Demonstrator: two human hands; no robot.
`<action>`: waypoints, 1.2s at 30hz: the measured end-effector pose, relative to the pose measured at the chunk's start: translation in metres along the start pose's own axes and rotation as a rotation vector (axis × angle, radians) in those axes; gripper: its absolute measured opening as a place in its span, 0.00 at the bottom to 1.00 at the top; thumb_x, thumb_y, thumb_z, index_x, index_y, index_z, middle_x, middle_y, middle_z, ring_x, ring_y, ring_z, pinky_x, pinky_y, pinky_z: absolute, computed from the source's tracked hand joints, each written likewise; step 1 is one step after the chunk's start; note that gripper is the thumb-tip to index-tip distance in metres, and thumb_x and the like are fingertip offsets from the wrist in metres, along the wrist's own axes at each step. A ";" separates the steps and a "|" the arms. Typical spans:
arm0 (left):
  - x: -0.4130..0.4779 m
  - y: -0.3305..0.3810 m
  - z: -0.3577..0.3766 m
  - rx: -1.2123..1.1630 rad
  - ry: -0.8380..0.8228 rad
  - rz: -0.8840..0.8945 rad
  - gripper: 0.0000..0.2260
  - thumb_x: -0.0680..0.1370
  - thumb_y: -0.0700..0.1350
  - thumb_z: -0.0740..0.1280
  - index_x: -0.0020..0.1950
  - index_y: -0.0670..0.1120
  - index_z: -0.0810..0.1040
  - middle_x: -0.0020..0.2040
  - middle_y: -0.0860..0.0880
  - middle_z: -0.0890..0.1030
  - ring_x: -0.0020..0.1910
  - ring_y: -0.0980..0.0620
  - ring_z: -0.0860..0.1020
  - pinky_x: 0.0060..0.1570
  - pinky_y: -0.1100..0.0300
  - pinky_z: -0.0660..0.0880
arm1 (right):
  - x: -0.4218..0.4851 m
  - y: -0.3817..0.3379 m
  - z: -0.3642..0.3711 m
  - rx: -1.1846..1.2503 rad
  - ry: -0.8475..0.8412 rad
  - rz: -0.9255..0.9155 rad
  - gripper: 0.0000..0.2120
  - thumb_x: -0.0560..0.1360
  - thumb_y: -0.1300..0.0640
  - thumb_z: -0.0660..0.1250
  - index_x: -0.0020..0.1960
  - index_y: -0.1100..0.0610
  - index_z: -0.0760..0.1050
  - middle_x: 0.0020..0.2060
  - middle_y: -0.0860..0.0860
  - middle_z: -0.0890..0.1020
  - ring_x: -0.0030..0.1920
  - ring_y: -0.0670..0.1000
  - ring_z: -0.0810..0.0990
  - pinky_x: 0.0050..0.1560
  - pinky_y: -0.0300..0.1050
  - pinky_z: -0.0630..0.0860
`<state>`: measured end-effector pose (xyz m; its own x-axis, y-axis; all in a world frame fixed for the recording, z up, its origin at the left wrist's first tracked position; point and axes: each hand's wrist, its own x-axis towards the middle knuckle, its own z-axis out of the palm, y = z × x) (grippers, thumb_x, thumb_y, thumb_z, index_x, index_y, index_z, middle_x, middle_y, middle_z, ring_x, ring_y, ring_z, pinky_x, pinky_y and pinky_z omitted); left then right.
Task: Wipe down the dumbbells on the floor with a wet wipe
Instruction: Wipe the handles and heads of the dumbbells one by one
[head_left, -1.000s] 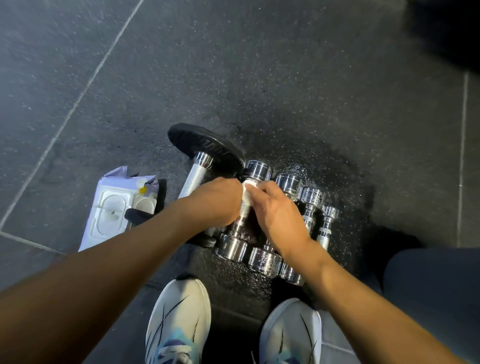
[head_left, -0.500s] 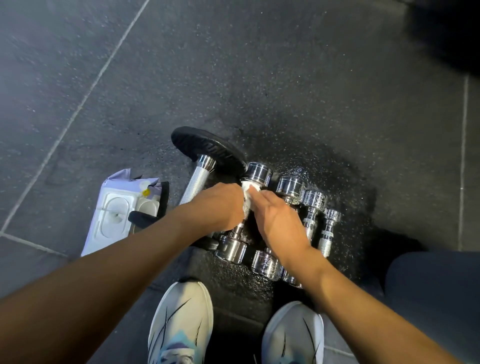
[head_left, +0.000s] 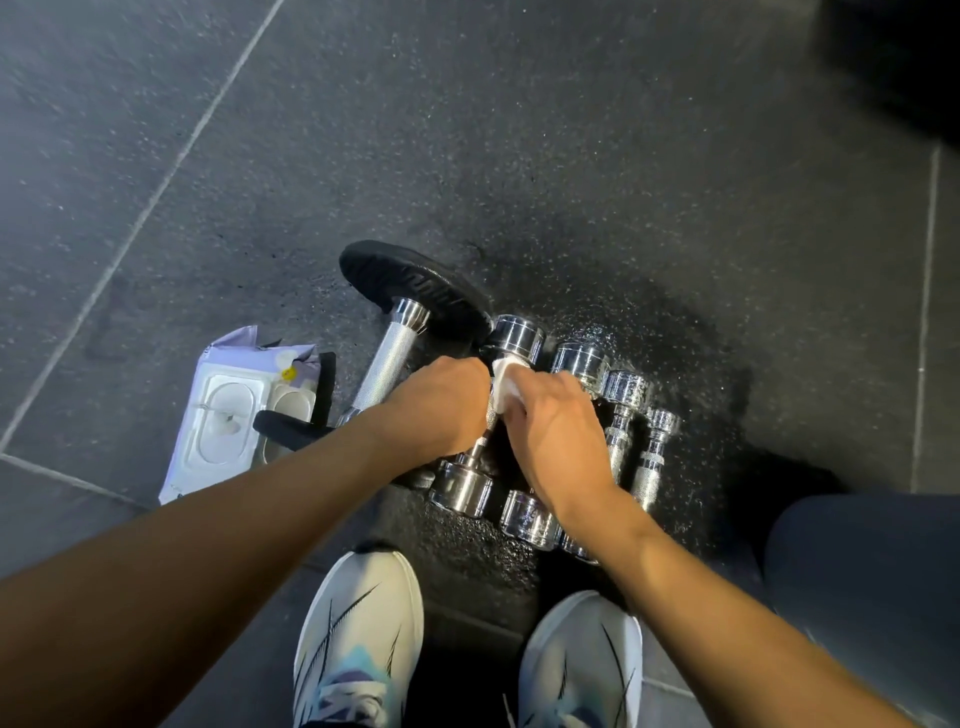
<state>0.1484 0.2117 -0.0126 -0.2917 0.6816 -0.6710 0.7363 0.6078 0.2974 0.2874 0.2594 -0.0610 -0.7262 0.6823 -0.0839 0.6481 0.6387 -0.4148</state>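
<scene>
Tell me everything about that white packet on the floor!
The wipes packet is a soft pouch, pale purple and white, lying flat on the dark floor. A white plastic lid with an oval sits on top, with a small yellow mark near it. The black plate of the big dumbbell overlaps its right edge.

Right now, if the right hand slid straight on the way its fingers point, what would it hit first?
Probably the far head of the shiny chrome dumbbell it is wiping; the right hand grips a white wet wipe just short of it. Depth unclear.
</scene>
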 end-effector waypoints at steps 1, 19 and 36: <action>0.000 -0.001 0.000 0.003 -0.009 -0.002 0.06 0.79 0.41 0.66 0.47 0.47 0.68 0.38 0.50 0.70 0.41 0.49 0.74 0.42 0.56 0.73 | 0.001 0.000 0.001 -0.017 -0.029 -0.038 0.07 0.82 0.63 0.62 0.53 0.55 0.78 0.39 0.48 0.80 0.43 0.52 0.74 0.51 0.47 0.74; 0.014 -0.008 -0.004 0.044 -0.048 -0.028 0.08 0.79 0.48 0.69 0.41 0.48 0.75 0.37 0.50 0.76 0.39 0.49 0.77 0.43 0.55 0.75 | -0.032 -0.008 -0.032 0.034 -0.521 -0.192 0.17 0.84 0.51 0.58 0.71 0.45 0.73 0.52 0.42 0.77 0.57 0.48 0.69 0.66 0.50 0.66; 0.016 -0.014 -0.002 -0.009 0.054 0.032 0.09 0.79 0.51 0.67 0.54 0.47 0.76 0.48 0.49 0.77 0.48 0.47 0.74 0.48 0.56 0.71 | -0.055 -0.041 -0.005 -0.323 -0.215 -0.360 0.20 0.80 0.47 0.59 0.65 0.53 0.81 0.52 0.52 0.76 0.53 0.57 0.70 0.50 0.55 0.65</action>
<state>0.1319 0.2146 -0.0257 -0.3009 0.7216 -0.6235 0.7405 0.5888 0.3240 0.3016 0.1973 -0.0343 -0.9246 0.3328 -0.1852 0.3619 0.9194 -0.1544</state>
